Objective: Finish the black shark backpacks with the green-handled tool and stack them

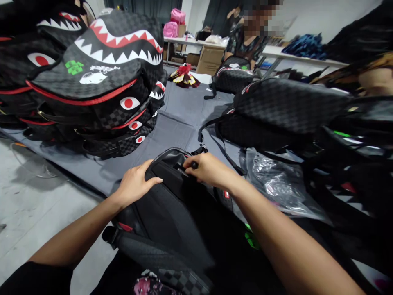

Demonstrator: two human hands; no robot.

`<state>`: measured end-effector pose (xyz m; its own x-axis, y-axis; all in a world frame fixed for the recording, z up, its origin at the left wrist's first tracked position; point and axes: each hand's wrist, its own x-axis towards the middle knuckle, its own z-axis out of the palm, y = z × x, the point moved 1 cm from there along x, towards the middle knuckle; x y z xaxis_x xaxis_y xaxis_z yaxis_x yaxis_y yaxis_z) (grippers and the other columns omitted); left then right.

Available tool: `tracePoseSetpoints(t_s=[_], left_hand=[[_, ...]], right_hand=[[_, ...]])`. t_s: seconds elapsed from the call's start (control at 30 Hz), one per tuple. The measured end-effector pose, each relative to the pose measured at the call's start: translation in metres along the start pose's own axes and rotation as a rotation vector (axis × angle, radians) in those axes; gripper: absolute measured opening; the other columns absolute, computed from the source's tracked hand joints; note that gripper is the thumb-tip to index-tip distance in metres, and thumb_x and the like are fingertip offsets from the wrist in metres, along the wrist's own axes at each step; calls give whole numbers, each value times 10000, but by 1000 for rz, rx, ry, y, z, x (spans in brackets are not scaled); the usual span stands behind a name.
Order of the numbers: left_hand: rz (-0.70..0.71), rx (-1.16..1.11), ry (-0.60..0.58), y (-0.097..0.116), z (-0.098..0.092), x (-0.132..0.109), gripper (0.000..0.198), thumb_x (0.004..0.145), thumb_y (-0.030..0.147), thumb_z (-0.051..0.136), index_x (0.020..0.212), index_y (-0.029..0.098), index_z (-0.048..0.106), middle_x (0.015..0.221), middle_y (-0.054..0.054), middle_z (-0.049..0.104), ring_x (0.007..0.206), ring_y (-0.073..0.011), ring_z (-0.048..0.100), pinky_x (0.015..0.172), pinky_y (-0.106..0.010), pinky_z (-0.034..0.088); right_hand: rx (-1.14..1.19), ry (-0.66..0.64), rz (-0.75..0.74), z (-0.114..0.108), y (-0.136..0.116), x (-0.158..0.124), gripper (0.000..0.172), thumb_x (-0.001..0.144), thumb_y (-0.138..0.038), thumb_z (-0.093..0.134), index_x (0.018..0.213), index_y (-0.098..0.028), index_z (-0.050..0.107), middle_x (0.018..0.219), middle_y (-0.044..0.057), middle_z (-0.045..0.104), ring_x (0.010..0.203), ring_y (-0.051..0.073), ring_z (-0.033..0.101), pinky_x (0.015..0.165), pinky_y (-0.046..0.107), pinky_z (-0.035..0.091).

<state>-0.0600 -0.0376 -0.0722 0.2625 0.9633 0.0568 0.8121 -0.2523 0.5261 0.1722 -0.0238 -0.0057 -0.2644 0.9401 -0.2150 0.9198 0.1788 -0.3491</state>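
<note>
A black backpack (172, 205) lies in front of me on the grey-covered table (181, 119). My left hand (135, 182) rests on its top left edge, fingers curled over the rim and gripping it. My right hand (207, 168) is closed in a pinch at the top of the bag, on a small dark piece that looks like a zipper pull (194, 165). Both forearms reach in from the bottom of the view.
A tall stack of black checkered shark-mouth backpacks (98, 78) stands at the left. More backpacks (285, 110) pile up at the right, with a crumpled clear plastic bag (276, 184) beside them. Another person (245, 41) sits at the far end, near cardboard boxes (210, 59).
</note>
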Motion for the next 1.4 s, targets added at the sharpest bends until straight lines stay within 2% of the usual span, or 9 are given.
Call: tracePoseSetpoints(t_s=[0.1, 0.2, 0.3, 0.37, 0.5, 0.73, 1.03, 1.2, 1.4], left_hand=[[3, 14, -2, -1, 2, 0, 628, 865, 511, 657, 1396, 200, 534, 1242, -97, 717, 1151, -307, 682, 971, -411, 531], [17, 21, 1, -1, 4, 0, 632, 874, 525, 641, 1400, 194, 527, 1228, -102, 722, 1138, -316, 687, 955, -414, 534], [31, 14, 5, 0, 3, -1, 635, 879, 542, 623, 1403, 198, 522, 1232, -100, 720, 1138, -316, 686, 945, -408, 536], [29, 13, 2, -1, 3, -1, 628, 878, 542, 621, 1400, 207, 526, 1225, -96, 724, 1134, -311, 690, 936, -394, 538], [26, 24, 2, -4, 4, 0, 616, 877, 543, 612, 1384, 199, 548, 1187, -104, 739, 1113, -318, 700, 914, -384, 539], [72, 53, 13, -10, 7, 3, 600, 888, 573, 572, 1371, 216, 558, 1149, -83, 755, 1078, -322, 711, 869, -379, 545], [79, 70, 12, -10, 8, 5, 623, 892, 585, 553, 1381, 200, 548, 1154, -95, 753, 1067, -316, 715, 884, -382, 548], [64, 100, -2, -8, 8, 6, 614, 896, 575, 550, 1381, 198, 547, 1115, -101, 761, 1041, -322, 722, 853, -377, 547], [59, 113, -10, -8, 10, 8, 614, 896, 572, 561, 1380, 195, 548, 1094, -98, 766, 1032, -306, 727, 847, -356, 547]], right_hand=[[-112, -100, -31, 18, -6, 3, 305, 848, -113, 562, 1002, -258, 782, 878, 21, 769, 792, 156, 692, 665, 225, 434], [-198, -96, -60, 22, -12, -3, 318, 832, -76, 561, 1014, -228, 774, 945, 78, 769, 904, 211, 707, 707, 257, 451], [-286, -18, -93, 16, -17, -8, 313, 855, -67, 555, 1059, -199, 752, 1057, 122, 751, 951, 241, 708, 746, 287, 475], [-166, 88, -92, 13, -21, -3, 278, 904, -133, 569, 1112, -214, 733, 1078, 105, 750, 952, 224, 707, 791, 292, 484], [215, 98, -129, 18, -29, 25, 207, 878, -115, 612, 1003, -196, 756, 972, 41, 757, 903, 155, 687, 807, 229, 470], [335, -122, -113, 17, -19, 42, 235, 827, -157, 648, 1028, -207, 759, 596, -77, 606, 437, 65, 504, 463, 171, 379], [327, 13, -80, 22, -22, 38, 104, 800, -107, 677, 825, -177, 748, 752, -20, 675, 646, 76, 572, 596, 165, 396], [341, -13, 50, 18, -23, 41, 153, 866, -309, 685, 890, -164, 725, 517, -58, 555, 432, 88, 518, 467, 191, 356], [354, -111, 105, 16, -31, 51, 120, 824, -248, 662, 784, -151, 720, 411, -64, 499, 378, 89, 485, 442, 187, 352]])
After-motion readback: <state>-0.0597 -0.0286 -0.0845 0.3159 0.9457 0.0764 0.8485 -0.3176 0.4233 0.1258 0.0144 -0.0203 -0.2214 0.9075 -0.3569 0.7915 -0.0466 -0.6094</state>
